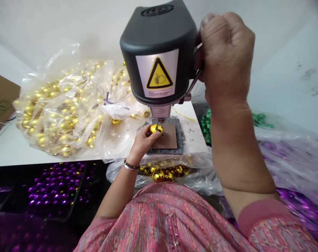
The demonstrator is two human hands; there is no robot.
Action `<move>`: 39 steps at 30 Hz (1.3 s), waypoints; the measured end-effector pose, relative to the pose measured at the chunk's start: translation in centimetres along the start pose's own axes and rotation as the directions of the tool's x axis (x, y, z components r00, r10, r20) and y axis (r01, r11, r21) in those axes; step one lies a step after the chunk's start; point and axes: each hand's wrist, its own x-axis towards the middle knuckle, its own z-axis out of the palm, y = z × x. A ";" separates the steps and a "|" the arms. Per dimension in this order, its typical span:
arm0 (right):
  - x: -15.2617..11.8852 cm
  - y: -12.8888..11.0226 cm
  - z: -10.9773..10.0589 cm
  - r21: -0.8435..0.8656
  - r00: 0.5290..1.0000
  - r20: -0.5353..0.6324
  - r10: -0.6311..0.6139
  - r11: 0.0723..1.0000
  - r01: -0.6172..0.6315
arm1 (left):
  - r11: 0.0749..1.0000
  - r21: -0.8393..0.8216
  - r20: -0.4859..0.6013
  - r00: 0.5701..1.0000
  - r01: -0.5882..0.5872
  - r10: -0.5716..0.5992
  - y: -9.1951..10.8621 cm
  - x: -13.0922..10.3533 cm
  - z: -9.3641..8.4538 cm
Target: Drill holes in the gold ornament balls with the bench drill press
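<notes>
A shiny gold mirrored ball (156,130) is gripped between the thumb and fingers of my left hand (144,140), which wears bracelets at the wrist. The ball sits under the chuck of a dark grey bench drill press (159,45), above a brown board (168,138) on the machine's base. High on the right side of the machine, my right hand (226,52) is closed round the feed lever (195,82); the lever's grip end is mostly hidden by the fingers. A yellow warning triangle marks the drill's housing.
Clear plastic bags of gold balls (61,108) cover the white table's left side. An open bag of gold balls (161,174) lies at my lap. Purple balls (56,183) fill a dark crate below left. Green balls (206,126) and bagged purple ones (301,206) are at right; a cardboard box (2,101) stands far left.
</notes>
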 end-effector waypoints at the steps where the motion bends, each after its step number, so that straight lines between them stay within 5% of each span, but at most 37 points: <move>1: 0.0 0.1 0.0 0.015 1.000 0.000 -0.012 1.000 0.012 | 0.999 0.040 -0.013 1.000 -0.002 0.003 0.0 0.1 0.3; 9: -0.2 -0.4 0.0 -0.006 1.000 0.022 0.017 1.000 -0.017 | 0.978 0.209 -0.033 0.999 -0.006 0.013 0.5 -0.1 1.4; 15: 0.0 -0.5 -0.2 -0.029 0.999 0.035 0.030 0.999 -0.029 | 0.943 0.296 0.090 0.987 -0.155 0.134 0.8 0.1 1.9; 20: -0.1 -0.3 -0.4 0.005 0.998 0.056 0.016 1.000 -0.017 | 0.951 0.274 0.121 0.986 -0.143 0.113 -0.4 0.4 1.8; 25: -3.8 -0.4 -1.8 0.049 0.964 0.101 -0.245 0.969 0.241 | 0.954 0.258 0.099 0.987 -0.150 0.129 -0.7 0.3 1.9; 32: -11.0 1.2 -4.5 -0.188 0.961 0.171 -0.215 0.951 0.246 | 0.971 0.194 0.133 0.984 -0.141 0.117 -0.3 0.2 1.9; 39: -12.0 3.4 -3.9 -0.208 0.953 0.066 -0.297 0.930 0.304 | 0.967 0.194 0.147 0.980 -0.163 0.135 -0.5 0.2 1.9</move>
